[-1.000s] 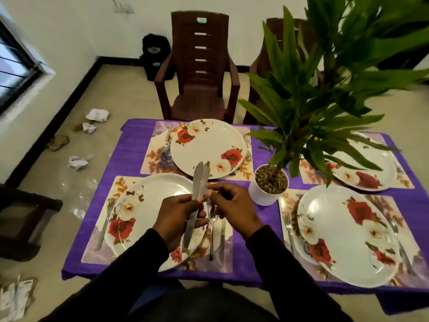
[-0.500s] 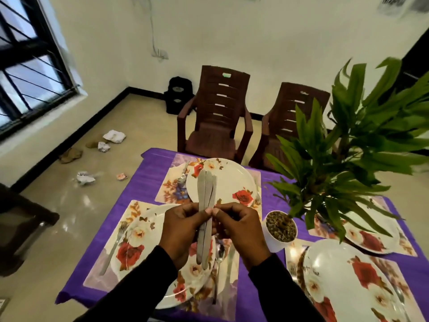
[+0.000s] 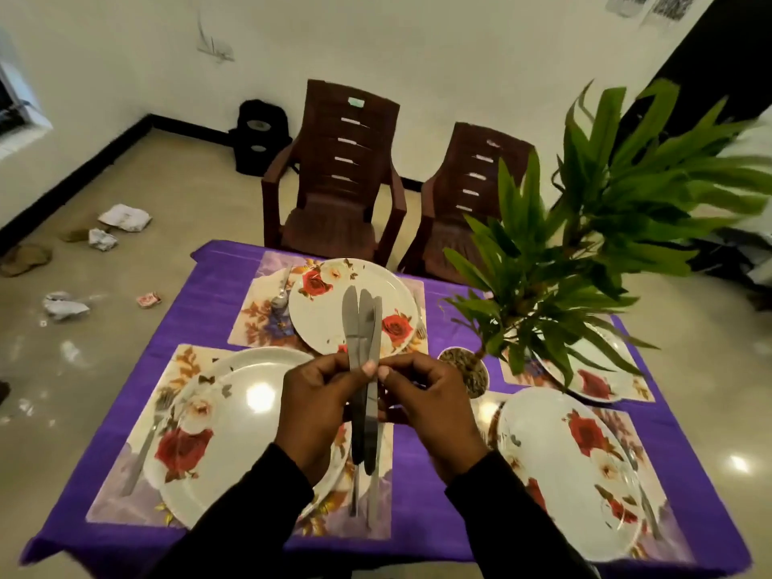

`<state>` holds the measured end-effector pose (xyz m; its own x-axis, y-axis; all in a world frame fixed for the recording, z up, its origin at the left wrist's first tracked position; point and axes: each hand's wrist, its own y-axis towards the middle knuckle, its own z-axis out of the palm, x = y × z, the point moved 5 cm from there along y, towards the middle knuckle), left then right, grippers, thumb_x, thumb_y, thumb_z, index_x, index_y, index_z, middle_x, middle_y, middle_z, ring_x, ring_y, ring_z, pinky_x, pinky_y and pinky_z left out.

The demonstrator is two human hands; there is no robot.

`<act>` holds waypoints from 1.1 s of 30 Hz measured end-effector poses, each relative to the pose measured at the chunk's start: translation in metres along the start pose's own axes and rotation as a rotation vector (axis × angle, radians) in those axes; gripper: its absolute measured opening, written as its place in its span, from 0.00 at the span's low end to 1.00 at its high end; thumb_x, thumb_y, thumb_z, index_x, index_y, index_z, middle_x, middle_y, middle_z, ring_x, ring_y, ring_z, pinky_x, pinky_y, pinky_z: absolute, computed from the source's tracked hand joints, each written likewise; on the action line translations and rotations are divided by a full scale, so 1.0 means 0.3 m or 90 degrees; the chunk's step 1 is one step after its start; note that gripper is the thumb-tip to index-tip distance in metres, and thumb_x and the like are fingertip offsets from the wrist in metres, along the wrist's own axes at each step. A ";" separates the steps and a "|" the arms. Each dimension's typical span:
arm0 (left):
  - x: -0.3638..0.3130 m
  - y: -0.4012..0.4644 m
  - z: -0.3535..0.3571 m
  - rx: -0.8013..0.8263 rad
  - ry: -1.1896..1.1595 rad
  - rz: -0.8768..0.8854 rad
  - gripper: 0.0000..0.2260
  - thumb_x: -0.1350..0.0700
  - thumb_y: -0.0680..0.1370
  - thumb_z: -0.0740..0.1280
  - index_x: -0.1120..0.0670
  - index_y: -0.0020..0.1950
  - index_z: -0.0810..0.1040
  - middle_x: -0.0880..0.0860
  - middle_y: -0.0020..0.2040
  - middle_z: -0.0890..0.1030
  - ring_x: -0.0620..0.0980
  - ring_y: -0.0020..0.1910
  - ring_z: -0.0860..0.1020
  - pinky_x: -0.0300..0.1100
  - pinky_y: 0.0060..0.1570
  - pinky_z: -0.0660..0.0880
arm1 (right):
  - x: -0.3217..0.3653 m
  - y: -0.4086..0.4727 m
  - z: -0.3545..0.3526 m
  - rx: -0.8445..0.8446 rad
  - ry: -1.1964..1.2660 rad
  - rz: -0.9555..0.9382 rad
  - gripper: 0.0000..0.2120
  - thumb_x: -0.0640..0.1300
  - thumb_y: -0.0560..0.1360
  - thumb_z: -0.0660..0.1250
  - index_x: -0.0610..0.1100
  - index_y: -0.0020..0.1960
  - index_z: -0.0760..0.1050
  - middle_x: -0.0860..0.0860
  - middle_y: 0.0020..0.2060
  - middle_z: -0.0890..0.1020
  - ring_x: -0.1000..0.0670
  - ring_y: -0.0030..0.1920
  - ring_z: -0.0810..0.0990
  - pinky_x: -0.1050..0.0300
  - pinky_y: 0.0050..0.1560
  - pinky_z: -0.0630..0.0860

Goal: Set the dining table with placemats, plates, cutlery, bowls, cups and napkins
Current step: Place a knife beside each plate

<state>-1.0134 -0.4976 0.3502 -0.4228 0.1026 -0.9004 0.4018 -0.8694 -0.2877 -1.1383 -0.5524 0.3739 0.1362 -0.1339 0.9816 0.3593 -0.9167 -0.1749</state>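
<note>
While both hands meet above the purple-clothed table (image 3: pixel 217 286), the scene reads as follows:

Knives: three grey metal table knives (image 3: pixel 362 348) bunched upright, blades pointing away, handles hanging down between the hands; they are raised over the gap between the near-left and far-left plates
Left hand: the left hand (image 3: pixel 317 411) grasps the bunch at mid-length, fingers curled round it and thumb on the front
Right hand: the right hand (image 3: pixel 430 407) pinches the rightmost knife with thumb and forefinger, other fingers curled
Near-left setting: a round white plate with red roses (image 3: pixel 234 432) on a floral placemat (image 3: pixel 184 361); a metal fork (image 3: pixel 146 445) lies touching its left rim; more cutlery lies right of it, partly hidden by the hands
Far-left setting: a second rose-patterned plate (image 3: pixel 334 311) on its own mat; a spoon (image 3: pixel 282 294) just beside its left edge
Right side: two more rose plates, near (image 3: pixel 572 474) and far (image 3: pixel 597 382)
Centre: a leafy green plant in a white pot (image 3: pixel 472 369)
Beyond: two brown plastic chairs (image 3: pixel 334 177); crumpled paper (image 3: pixel 123 217) on the floor
</note>
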 end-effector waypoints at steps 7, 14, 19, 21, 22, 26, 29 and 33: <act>0.082 -0.096 0.107 0.007 0.017 -0.035 0.06 0.61 0.77 0.71 0.60 0.52 0.85 0.59 0.44 0.86 0.56 0.40 0.86 0.43 0.35 0.81 | -0.047 -0.071 -0.144 0.052 0.032 0.011 0.05 0.33 0.75 0.72 0.32 0.50 0.81 0.41 0.35 0.82 0.46 0.34 0.81 0.50 0.37 0.83; 0.243 -0.169 0.358 -0.036 0.090 -0.087 0.08 0.61 0.76 0.71 0.62 0.53 0.84 0.62 0.46 0.86 0.63 0.46 0.85 0.54 0.43 0.84 | -0.142 -0.105 -0.449 0.125 0.061 0.052 0.04 0.31 0.75 0.71 0.30 0.48 0.78 0.41 0.33 0.80 0.45 0.32 0.79 0.52 0.34 0.82; 0.378 -0.232 0.649 -0.045 0.094 -0.134 0.10 0.62 0.75 0.71 0.65 0.54 0.83 0.64 0.46 0.85 0.59 0.43 0.84 0.59 0.47 0.82 | -0.209 -0.127 -0.768 0.168 0.078 0.061 0.05 0.35 0.75 0.72 0.32 0.45 0.80 0.39 0.33 0.81 0.43 0.34 0.81 0.53 0.35 0.82; 0.431 -0.245 0.733 -0.053 0.094 -0.157 0.10 0.62 0.75 0.70 0.66 0.54 0.82 0.64 0.46 0.85 0.56 0.40 0.84 0.56 0.45 0.83 | -0.236 -0.129 -0.867 0.176 0.091 0.080 0.05 0.36 0.75 0.72 0.35 0.42 0.81 0.40 0.32 0.81 0.43 0.34 0.80 0.53 0.35 0.82; 0.453 -0.246 0.776 -0.054 0.094 -0.167 0.11 0.62 0.75 0.70 0.66 0.55 0.82 0.64 0.47 0.85 0.55 0.40 0.84 0.53 0.42 0.83 | -0.247 -0.131 -0.917 0.170 0.103 0.091 0.04 0.36 0.75 0.73 0.37 0.41 0.81 0.41 0.32 0.81 0.43 0.33 0.80 0.54 0.34 0.81; 0.491 -0.247 0.895 -0.059 0.093 -0.179 0.10 0.62 0.78 0.68 0.65 0.56 0.82 0.64 0.49 0.85 0.57 0.44 0.86 0.49 0.38 0.83 | -0.271 -0.134 -1.033 0.143 0.149 0.115 0.03 0.35 0.75 0.72 0.34 0.45 0.80 0.41 0.34 0.80 0.47 0.31 0.79 0.54 0.33 0.81; 0.516 -0.236 0.956 -0.061 0.119 -0.182 0.10 0.61 0.78 0.68 0.64 0.56 0.82 0.63 0.50 0.85 0.60 0.50 0.85 0.57 0.48 0.82 | -0.284 -0.137 -1.094 0.122 0.149 0.131 0.03 0.35 0.77 0.70 0.35 0.45 0.79 0.44 0.33 0.80 0.52 0.30 0.79 0.59 0.31 0.79; 0.557 -0.210 1.025 -0.021 0.127 -0.194 0.08 0.61 0.78 0.68 0.59 0.55 0.83 0.59 0.48 0.86 0.57 0.47 0.86 0.51 0.44 0.82 | -0.289 -0.149 -1.182 0.066 0.147 0.153 0.04 0.35 0.78 0.67 0.34 0.46 0.78 0.49 0.31 0.80 0.54 0.31 0.79 0.58 0.31 0.79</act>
<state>-1.3592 -0.5744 0.3182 -0.3618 0.4498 -0.8165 0.3091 -0.7684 -0.5603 -1.4935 -0.6334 0.3239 0.0199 -0.4341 0.9006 0.4361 -0.8069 -0.3985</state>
